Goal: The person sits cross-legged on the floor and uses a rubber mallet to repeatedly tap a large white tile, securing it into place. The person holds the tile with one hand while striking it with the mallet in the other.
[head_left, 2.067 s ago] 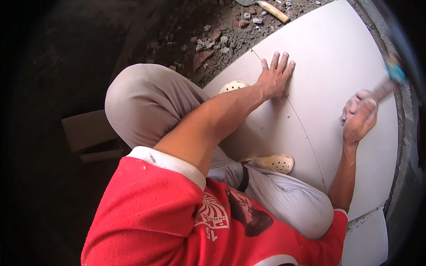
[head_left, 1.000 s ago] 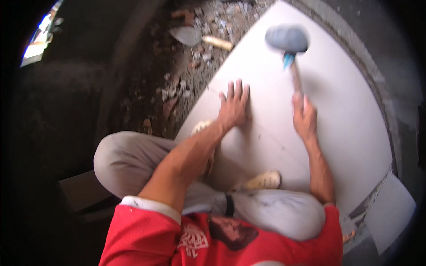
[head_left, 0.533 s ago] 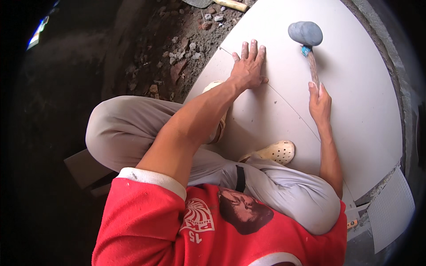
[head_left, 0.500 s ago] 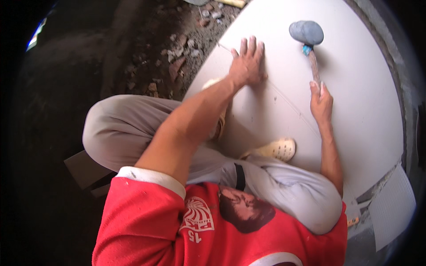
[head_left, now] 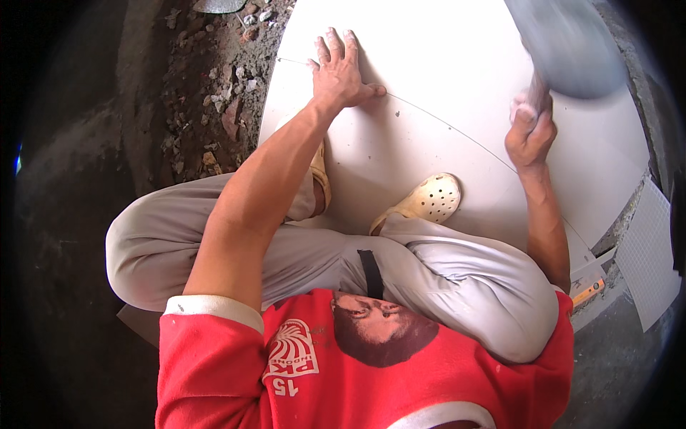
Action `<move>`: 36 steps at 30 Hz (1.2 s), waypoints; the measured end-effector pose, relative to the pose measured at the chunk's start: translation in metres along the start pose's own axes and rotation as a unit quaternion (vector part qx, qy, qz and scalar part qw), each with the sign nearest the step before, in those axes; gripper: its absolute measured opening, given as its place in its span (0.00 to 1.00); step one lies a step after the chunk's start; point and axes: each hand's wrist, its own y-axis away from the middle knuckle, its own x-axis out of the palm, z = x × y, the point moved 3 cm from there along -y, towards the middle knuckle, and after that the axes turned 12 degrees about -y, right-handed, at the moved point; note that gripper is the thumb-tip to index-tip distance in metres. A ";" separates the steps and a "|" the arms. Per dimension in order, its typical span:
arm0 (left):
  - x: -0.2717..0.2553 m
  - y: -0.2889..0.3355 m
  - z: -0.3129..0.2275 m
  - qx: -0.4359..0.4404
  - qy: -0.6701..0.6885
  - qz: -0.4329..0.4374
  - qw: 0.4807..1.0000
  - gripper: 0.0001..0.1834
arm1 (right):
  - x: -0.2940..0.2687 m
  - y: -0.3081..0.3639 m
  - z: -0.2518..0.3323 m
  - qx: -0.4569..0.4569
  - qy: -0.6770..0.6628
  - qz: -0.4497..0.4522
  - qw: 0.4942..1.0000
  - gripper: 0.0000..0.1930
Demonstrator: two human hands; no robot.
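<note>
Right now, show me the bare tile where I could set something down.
Bare: white tile between the left grip and the mallet, and right of the right grip. Crowded: around the clogs, and near right, by the orange tool and textured tile. The mallet is blurred, so both patches may be risky.

1. The smooth, flat white tiles [head_left: 443, 64] are brightly lit, nearly washed out toward the top.
2. The dark grey ground [head_left: 71, 286] at left sinks into dimness.
3. A soft shadow falls beside the bare left hand [head_left: 337, 82].
4. Motion blur smears the rounded grey mallet head [head_left: 575, 53].
5. Fisheye distortion bows the tiles' right edge; corners go black.
</note>
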 end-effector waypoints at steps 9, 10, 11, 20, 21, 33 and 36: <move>0.002 -0.006 -0.001 -0.010 0.016 -0.019 1.000 0.76 | -0.004 -0.029 -0.028 0.014 0.101 0.118 0.988 0.17; -0.001 -0.007 0.000 -0.011 0.008 -0.029 0.999 0.76 | -0.007 -0.028 -0.022 -0.035 0.068 0.081 0.994 0.17; 0.000 -0.004 -0.001 -0.009 0.004 -0.012 1.000 0.76 | -0.007 -0.026 -0.020 -0.024 0.045 0.056 0.997 0.17; -0.001 0.012 -0.014 -0.017 -0.001 0.012 1.000 0.79 | -0.003 -0.027 -0.029 0.030 0.106 0.050 0.993 0.19; 0.000 0.011 -0.014 -0.024 -0.006 -0.005 1.000 0.80 | -0.008 -0.022 -0.028 0.032 0.057 0.030 0.997 0.19; -0.001 0.014 -0.019 -0.039 0.004 -0.010 0.999 0.78 | -0.025 0.019 -0.014 0.046 0.083 0.090 0.991 0.14; -0.007 0.003 -0.016 -0.031 0.025 -0.018 0.999 0.78 | -0.006 0.022 -0.018 -0.044 0.048 0.115 0.991 0.12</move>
